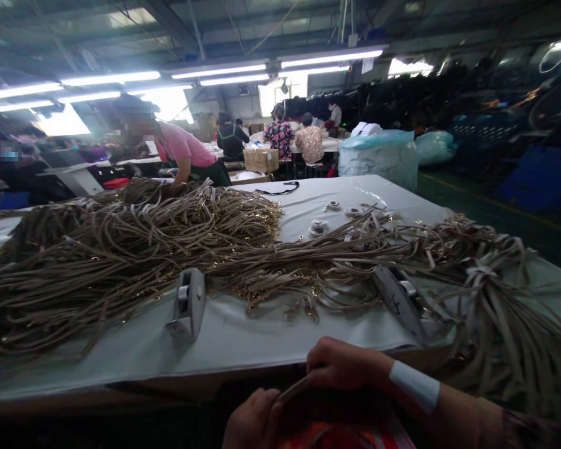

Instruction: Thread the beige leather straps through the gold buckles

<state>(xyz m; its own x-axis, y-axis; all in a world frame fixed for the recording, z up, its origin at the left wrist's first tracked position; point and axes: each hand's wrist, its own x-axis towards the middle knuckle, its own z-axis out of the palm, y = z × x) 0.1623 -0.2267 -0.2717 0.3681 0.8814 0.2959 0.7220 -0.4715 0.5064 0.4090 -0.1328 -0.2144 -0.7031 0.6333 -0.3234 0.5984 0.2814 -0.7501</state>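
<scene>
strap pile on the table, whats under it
A white sheet covers the table under the strap pile; it shows bare at the front and far end. Two grey tape dispensers stand at the pile's front edge. Anything buried beneath the straps is hidden.

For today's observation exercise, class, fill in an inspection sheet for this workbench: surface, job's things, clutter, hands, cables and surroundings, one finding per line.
Surface: a white-covered table, mostly buried under straps.
Job's things: a tan strap pinched between both hands at the near edge; the big strap heap spreads across the table.
Clutter: two grey tape dispensers, small tape rolls, a black strap.
Hands: left hand and right hand both closed on the strap; a white band on the right wrist.
Cables: nothing seen.
Surroundings: a worker in pink opposite, others seated behind, wrapped bales.
</scene>
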